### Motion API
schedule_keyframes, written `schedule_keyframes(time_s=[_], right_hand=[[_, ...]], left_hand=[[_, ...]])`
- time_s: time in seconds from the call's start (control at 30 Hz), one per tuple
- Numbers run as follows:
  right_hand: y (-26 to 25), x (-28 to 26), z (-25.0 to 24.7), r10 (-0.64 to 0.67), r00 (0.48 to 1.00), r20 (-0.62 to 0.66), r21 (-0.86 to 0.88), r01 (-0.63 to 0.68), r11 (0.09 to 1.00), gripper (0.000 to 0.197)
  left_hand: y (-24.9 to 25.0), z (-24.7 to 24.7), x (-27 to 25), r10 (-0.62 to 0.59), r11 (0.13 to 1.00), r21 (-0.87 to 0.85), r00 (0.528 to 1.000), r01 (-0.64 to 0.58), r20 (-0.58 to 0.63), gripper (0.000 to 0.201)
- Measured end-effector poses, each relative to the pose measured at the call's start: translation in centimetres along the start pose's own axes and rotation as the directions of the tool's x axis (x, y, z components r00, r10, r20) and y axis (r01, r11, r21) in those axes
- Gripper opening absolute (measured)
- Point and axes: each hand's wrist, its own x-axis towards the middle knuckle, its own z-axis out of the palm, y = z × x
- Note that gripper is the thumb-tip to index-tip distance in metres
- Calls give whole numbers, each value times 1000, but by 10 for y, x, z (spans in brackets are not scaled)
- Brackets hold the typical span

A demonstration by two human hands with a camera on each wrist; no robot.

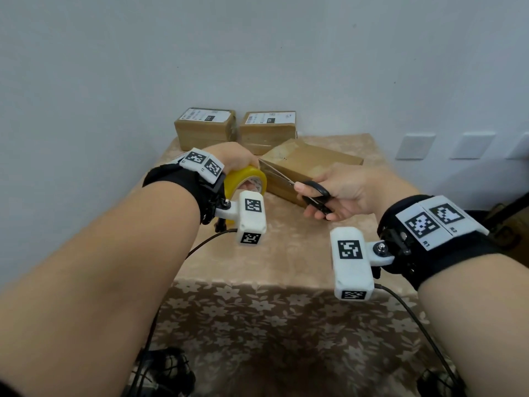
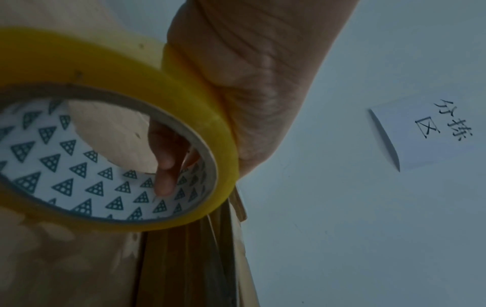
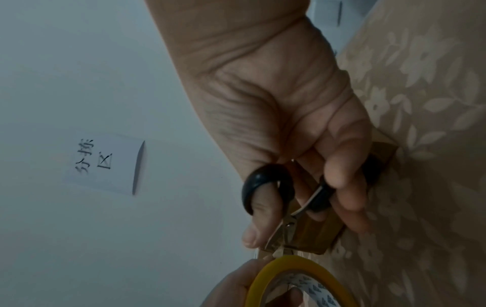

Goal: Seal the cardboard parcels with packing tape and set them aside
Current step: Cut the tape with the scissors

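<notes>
A flat cardboard parcel (image 1: pixel 312 161) lies on the table in the head view, turned at an angle. My left hand (image 1: pixel 237 159) grips a yellow roll of packing tape (image 1: pixel 246 179) at the parcel's left corner, fingers through the core (image 2: pixel 163 166). A strip of tape runs from the roll to the parcel. My right hand (image 1: pixel 337 193) holds black-handled scissors (image 1: pixel 312 193), thumb and fingers in the loops (image 3: pixel 263 182). The blades (image 1: pixel 279 174) point left at the tape strip beside the roll (image 3: pixel 294 274).
Two labelled cardboard parcels (image 1: pixel 204 128) (image 1: pixel 267 130) stand side by side at the table's far edge against the white wall. The floral tablecloth (image 1: pixel 286 253) covers the near table. A paper note (image 2: pixel 431 135) hangs on the wall. Cables (image 1: pixel 415 319) trail from the wrist cameras.
</notes>
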Motion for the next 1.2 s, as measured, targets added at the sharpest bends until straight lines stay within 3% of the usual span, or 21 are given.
schedule_keyframes(time_s=[0.27,0.67,0.9,1.2], right_hand=[[-2,-3,5,2,999,47,6,-3,1000,61],[5,-1,12,-39,999,-38,48,41,998,36],[6,6,13,-83,989,-121,49,90,995,46],[10,12,10,-116,973,-201,-7,117,993,46]], left_hand=[[-4,-4,-11,22,995,-99,999,-24,-25,31],[-8,-4,-18,11,987,-162,997,-24,-79,32],[-6,-3,-17,-10,988,-152,996,-4,-92,28],[-6,-3,-17,-7,992,-127,998,-1,-64,25]])
